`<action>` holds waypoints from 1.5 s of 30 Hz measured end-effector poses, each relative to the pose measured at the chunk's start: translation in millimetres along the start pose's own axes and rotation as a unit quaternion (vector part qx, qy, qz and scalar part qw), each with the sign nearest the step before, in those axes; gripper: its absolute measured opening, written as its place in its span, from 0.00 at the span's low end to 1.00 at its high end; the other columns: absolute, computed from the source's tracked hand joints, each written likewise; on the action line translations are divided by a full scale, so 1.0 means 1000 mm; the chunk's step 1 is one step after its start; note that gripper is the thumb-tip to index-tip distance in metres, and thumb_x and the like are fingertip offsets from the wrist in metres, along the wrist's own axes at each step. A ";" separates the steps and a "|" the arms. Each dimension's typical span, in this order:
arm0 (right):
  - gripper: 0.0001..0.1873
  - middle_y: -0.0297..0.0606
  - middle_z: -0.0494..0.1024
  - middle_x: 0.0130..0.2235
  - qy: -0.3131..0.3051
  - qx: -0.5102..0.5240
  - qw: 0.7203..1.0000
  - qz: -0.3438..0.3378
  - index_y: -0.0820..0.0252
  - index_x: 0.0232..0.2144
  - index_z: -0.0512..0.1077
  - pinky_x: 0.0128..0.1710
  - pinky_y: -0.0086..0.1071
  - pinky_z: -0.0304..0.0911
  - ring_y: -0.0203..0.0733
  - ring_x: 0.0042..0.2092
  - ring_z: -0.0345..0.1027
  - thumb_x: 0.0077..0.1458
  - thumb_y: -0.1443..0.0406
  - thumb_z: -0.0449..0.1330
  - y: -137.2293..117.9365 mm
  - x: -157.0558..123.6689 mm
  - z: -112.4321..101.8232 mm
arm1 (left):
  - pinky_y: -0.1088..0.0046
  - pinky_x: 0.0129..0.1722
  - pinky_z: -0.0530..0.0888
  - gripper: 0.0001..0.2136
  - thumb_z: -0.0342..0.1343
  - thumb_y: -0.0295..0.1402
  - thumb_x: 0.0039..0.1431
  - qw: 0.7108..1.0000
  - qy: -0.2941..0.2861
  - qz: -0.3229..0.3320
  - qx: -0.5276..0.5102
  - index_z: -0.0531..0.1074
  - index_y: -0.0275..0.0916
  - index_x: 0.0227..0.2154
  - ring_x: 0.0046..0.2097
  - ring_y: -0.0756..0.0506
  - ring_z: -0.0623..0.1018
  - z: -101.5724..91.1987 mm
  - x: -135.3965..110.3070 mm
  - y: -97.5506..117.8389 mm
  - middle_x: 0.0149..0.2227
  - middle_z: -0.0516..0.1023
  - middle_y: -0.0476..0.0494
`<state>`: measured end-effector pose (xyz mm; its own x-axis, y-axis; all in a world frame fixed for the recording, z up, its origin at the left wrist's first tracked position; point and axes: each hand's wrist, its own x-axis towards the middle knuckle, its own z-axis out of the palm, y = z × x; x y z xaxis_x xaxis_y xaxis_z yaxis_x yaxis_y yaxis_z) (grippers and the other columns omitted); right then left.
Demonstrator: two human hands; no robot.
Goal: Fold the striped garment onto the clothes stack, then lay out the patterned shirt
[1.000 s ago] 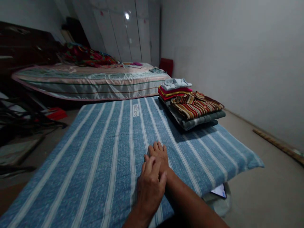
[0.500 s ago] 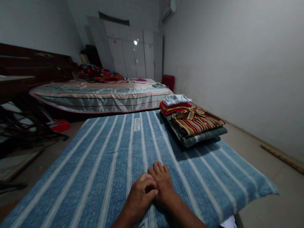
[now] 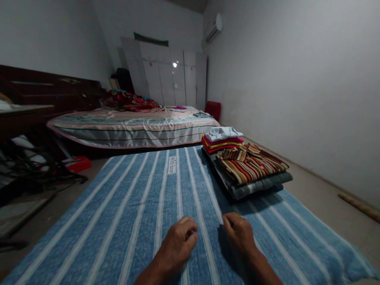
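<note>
A blue cloth with white stripes (image 3: pixel 124 221) lies spread flat in front of me. My left hand (image 3: pixel 178 243) rests on it near the bottom middle, fingers curled under in a loose fist. My right hand (image 3: pixel 239 233) rests on the cloth a little to the right, its fingers also curled down against the fabric. The two hands are apart, with a strip of cloth between them. Whether either pinches the fabric is hidden. A small white label (image 3: pixel 172 165) sits on the cloth farther ahead.
A stack of folded clothes (image 3: pixel 246 166), striped on top, sits at the cloth's far right. Beyond lies a mattress (image 3: pixel 130 128) with a bright heap (image 3: pixel 130 101). White wardrobes (image 3: pixel 166 79) stand at the back; dark furniture and clutter (image 3: pixel 32 158) on the left; a stick (image 3: pixel 359 206) on the right floor.
My hands were stacked together on the cloth; they have separated, the right moving right, and both have curled. My view has tilted upward.
</note>
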<state>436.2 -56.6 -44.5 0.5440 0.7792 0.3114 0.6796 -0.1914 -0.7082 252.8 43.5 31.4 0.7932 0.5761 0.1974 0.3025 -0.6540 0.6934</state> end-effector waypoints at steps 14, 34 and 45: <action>0.24 0.30 0.61 0.16 0.096 0.235 0.951 0.176 0.57 0.16 0.67 0.22 0.29 0.53 0.37 0.21 0.57 0.51 0.46 0.54 0.042 0.013 0.003 | 0.73 0.43 0.70 0.11 0.49 0.27 0.54 0.969 0.077 0.073 0.221 0.76 0.35 0.35 0.42 0.46 0.76 -0.002 0.256 0.074 0.39 0.77 0.40; 0.26 0.29 0.62 0.14 0.150 0.130 0.970 0.142 0.57 0.15 0.67 0.21 0.29 0.48 0.34 0.19 0.57 0.54 0.47 0.50 0.050 0.015 0.032 | 0.65 0.43 0.73 0.12 0.55 0.31 0.51 0.965 -0.005 -0.033 0.261 0.78 0.34 0.36 0.47 0.35 0.77 0.049 0.320 0.094 0.42 0.79 0.30; 0.24 0.29 0.62 0.17 0.092 0.110 0.980 0.138 0.57 0.17 0.65 0.24 0.28 0.50 0.36 0.23 0.60 0.54 0.49 0.48 0.052 0.014 0.024 | 0.78 0.31 0.72 0.11 0.51 0.31 0.52 0.913 0.372 0.081 -0.149 0.72 0.32 0.37 0.28 0.53 0.73 -0.118 0.259 0.095 0.29 0.75 0.52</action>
<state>467.3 -41.5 -92.4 0.7857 0.5907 0.1835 0.3828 -0.2314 -0.8944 424.5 188.3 229.8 0.2026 0.7292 0.6536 -0.0326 -0.6620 0.7488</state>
